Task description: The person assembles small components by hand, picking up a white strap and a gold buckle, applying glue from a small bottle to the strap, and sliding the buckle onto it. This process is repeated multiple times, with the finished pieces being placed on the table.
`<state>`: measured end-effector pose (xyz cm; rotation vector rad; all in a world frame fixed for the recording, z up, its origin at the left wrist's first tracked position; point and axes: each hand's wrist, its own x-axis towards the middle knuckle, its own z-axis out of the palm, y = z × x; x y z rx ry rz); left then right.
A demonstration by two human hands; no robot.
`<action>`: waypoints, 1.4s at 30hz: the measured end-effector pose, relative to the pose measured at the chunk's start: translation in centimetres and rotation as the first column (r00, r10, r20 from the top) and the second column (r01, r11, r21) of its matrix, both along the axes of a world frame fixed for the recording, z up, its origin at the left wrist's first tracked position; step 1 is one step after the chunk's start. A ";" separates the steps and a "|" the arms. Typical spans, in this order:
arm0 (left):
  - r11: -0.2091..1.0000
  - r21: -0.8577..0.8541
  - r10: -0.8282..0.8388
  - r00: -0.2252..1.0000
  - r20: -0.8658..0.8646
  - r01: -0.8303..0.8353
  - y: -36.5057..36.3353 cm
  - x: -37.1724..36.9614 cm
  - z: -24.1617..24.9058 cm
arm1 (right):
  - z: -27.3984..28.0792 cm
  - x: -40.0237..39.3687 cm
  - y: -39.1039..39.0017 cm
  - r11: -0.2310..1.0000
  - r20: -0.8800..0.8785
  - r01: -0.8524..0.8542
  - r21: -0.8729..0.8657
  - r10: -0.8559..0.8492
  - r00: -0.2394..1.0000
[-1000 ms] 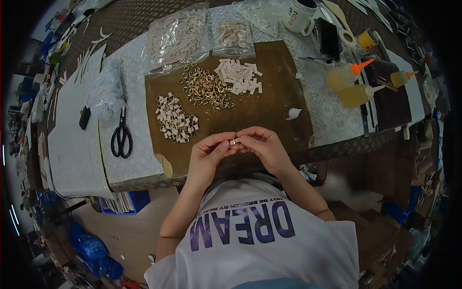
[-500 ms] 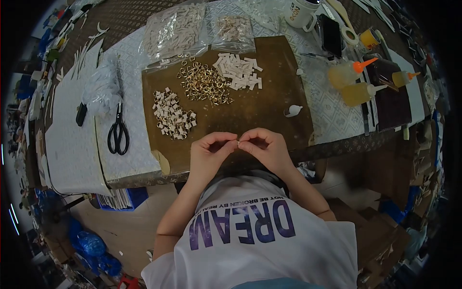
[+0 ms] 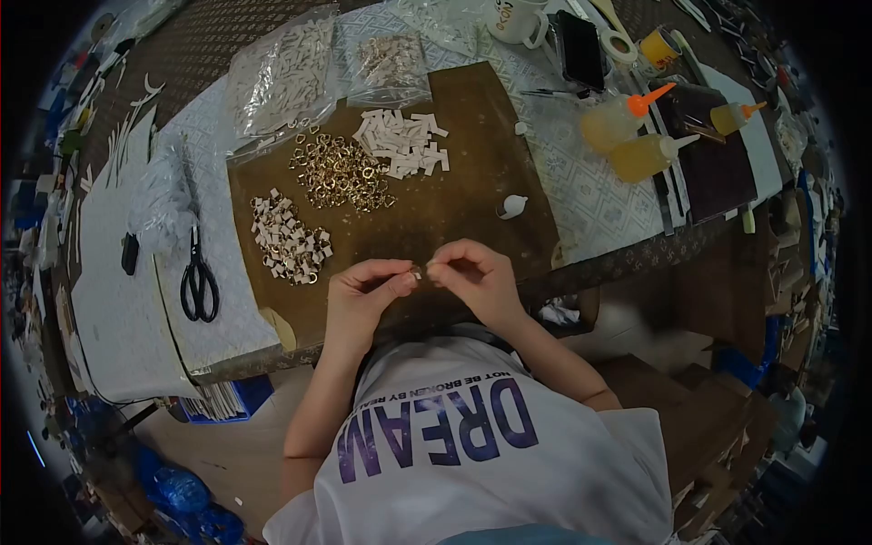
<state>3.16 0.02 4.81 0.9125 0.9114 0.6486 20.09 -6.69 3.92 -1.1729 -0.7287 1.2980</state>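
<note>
My left hand [image 3: 359, 298] pinches a small white leather tab with a gold ring [image 3: 416, 272] between thumb and fingertips, above the mat's front edge. Just right of it, my right hand [image 3: 480, 280] has thumb and fingertips pressed together, slightly apart from the tab; whether anything is in them I cannot make out. On the brown mat [image 3: 481, 154] lie a heap of loose gold rings [image 3: 336, 173], a heap of flat white strips [image 3: 404, 141] and, at the left, a heap of white tabs joined to rings [image 3: 289, 238].
Plastic bags of white pieces [image 3: 282, 77] lie behind the heaps. Black-handled scissors [image 3: 199, 289] are left of the mat. A white nozzle-like piece [image 3: 514, 206] lies on its right part. Glue bottles [image 3: 613, 123], a phone [image 3: 579, 52] and a mug [image 3: 516, 20] stand or lie at the right.
My hands, together at the fingertips before, have drawn slightly apart, and the tab with its ring now shows in my left fingers. The whole view has shifted, with the table things appearing further left.
</note>
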 end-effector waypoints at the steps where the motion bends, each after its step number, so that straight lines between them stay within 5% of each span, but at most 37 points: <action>1: 1.000 -0.017 0.011 1.000 0.014 -0.011 0.2 0.0 0.0 | -0.4 0.3 -0.4 0.981 0.135 0.169 0.097 -0.181 0.974; 2: 0.998 -0.065 0.026 0.999 0.032 -0.024 0.5 -0.1 0.1 | -1.2 0.7 -0.8 0.925 0.246 0.313 0.214 -0.362 0.899; 3: 0.993 -0.111 0.044 0.998 0.051 -0.038 0.7 -0.3 0.2 | -1.6 1.2 -0.6 0.823 0.180 0.444 0.355 -0.526 0.831; 4: 0.986 -0.158 0.063 0.996 0.068 -0.051 1.0 -0.4 0.2 | -1.7 2.0 -0.3 0.792 0.346 0.476 0.381 -0.600 0.721; 5: 0.983 -0.174 0.075 0.993 0.093 -0.058 1.2 -0.5 0.2 | -1.6 2.9 0.1 0.760 0.494 0.501 0.414 -0.649 0.578; 7: 0.975 -0.209 0.099 0.986 0.137 -0.068 1.5 -0.7 0.2 | -2.0 4.3 0.8 0.784 0.603 0.490 0.382 -0.613 0.510; 9: 0.970 -0.232 0.117 0.981 0.154 -0.079 1.7 -0.7 0.4 | -3.2 5.3 1.3 0.881 0.540 0.404 0.248 -0.472 0.697; 15: 0.986 -0.145 0.109 0.983 0.151 -0.087 1.7 -1.1 1.6 | -1.0 4.1 0.5 0.943 0.240 0.192 0.270 -0.259 0.936; 18: 0.997 -0.056 0.061 0.994 0.088 -0.056 1.5 -1.2 2.3 | 1.9 3.4 -0.6 0.983 0.507 -0.026 0.183 -0.071 0.859; 24: 0.999 -0.003 0.039 0.998 0.044 -0.039 0.8 -0.8 2.8 | 3.3 2.2 -0.7 0.941 0.710 -0.147 0.305 -0.122 0.693; 42: 0.997 0.057 0.044 0.999 -0.021 -0.042 0.4 -0.9 2.5 | 3.8 1.7 -0.8 0.935 0.783 -0.206 0.290 -0.108 0.612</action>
